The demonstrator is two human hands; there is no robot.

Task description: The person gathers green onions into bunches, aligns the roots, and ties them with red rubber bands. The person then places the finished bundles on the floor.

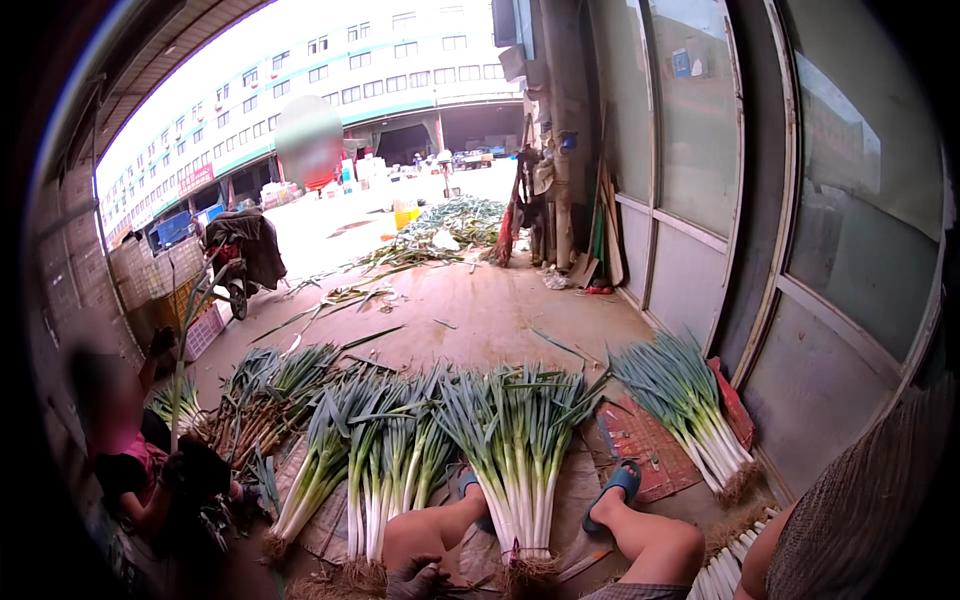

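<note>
My left hand, in a dark glove, is at the bottom edge beside my bent left knee; its fingers are partly hidden. My right hand is out of view. Between my feet stands a large bundle of green onions, roots towards me, tied low with a dark reddish band. To its left, more green onions lie in bunches with leaves pointing away, and another bunch lies by the right wall. White stalks with roots show at the bottom right.
A person sits at the left, holding a long leafy stalk. Untrimmed onions lie near them. Loose leaves cover the ground ahead. A parked scooter stands at the left; glazed metal doors line the right. A red mat lies near my right foot.
</note>
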